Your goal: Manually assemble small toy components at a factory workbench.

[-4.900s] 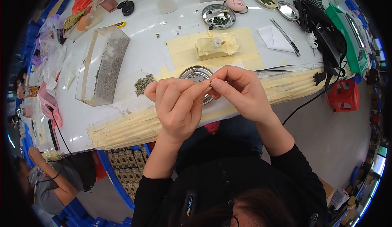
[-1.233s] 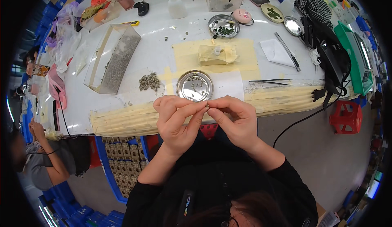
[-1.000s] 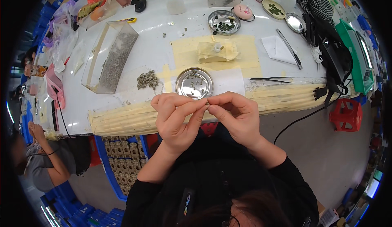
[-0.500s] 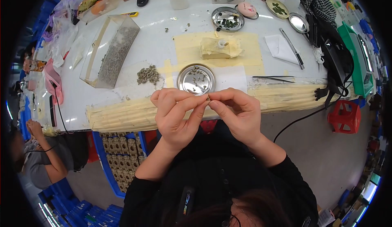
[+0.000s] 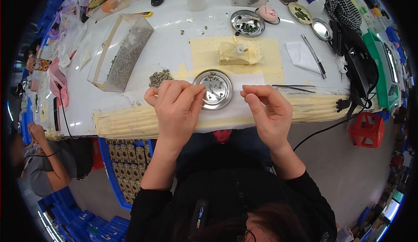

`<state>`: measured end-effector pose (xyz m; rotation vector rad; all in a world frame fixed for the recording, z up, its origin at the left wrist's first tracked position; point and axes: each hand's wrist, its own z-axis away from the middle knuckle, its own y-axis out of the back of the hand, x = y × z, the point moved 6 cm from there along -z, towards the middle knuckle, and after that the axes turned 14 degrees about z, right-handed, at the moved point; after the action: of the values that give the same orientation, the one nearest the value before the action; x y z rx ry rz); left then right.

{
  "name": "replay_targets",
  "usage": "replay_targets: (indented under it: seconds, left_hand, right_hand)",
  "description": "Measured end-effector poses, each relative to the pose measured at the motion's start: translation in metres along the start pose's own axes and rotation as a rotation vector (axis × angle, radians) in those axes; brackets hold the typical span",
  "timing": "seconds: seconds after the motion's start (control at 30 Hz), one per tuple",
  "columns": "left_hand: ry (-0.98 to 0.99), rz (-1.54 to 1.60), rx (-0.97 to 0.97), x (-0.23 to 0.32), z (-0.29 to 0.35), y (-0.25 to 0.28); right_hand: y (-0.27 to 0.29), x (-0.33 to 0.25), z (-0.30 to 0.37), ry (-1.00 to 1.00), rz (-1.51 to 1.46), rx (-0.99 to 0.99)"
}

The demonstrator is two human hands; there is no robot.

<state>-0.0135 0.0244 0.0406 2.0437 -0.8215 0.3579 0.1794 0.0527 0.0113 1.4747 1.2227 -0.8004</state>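
Observation:
My left hand (image 5: 176,107) reaches forward with its fingers held close together, the tips at the left rim of a round metal dish (image 5: 214,89) that holds several tiny dark bits. Its back hides whether anything is between the fingers. My right hand (image 5: 266,111) hovers just right of the dish over the table's padded front edge (image 5: 126,122), fingers curled and thumb against the forefinger; I see nothing in the pinch. A small pile of grey-green bits (image 5: 160,77) lies left of the dish.
A clear long box of grey granules (image 5: 122,52) stands at left. Behind the dish lie a yellow pad with a pale block (image 5: 239,54), a second metal dish (image 5: 247,23) and thin tweezers (image 5: 298,87). A black bag (image 5: 352,63) and red stool (image 5: 365,129) are right; another person (image 5: 43,168) crouches lower left.
My hands were pressed together, pinching something tiny in front of the dish. They have now come apart, the left moving to the dish's rim and the right drawing off to the right.

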Motion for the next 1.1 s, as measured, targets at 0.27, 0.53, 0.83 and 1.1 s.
replay_targets:
  seconds: [0.27, 0.53, 0.83, 1.1]
  left_hand:
    - [0.081, 0.03, -0.152, -0.001, -0.004, 0.001]
    - [0.162, 0.127, -0.1, -0.012, -0.008, 0.02]
    - [0.215, 0.172, 0.083, -0.025, -0.004, 0.048]
    - [0.134, 0.122, 0.158, -0.04, -0.037, 0.129]
  right_hand:
    - [0.0, 0.008, 0.003, -0.055, -0.038, -0.009]
    - [-0.001, 0.009, 0.003, -0.036, -0.011, -0.052]
    - [0.004, 0.006, 0.003, -0.073, -0.071, -0.049]
    - [0.053, -0.026, -0.014, 0.227, 0.286, 0.091]
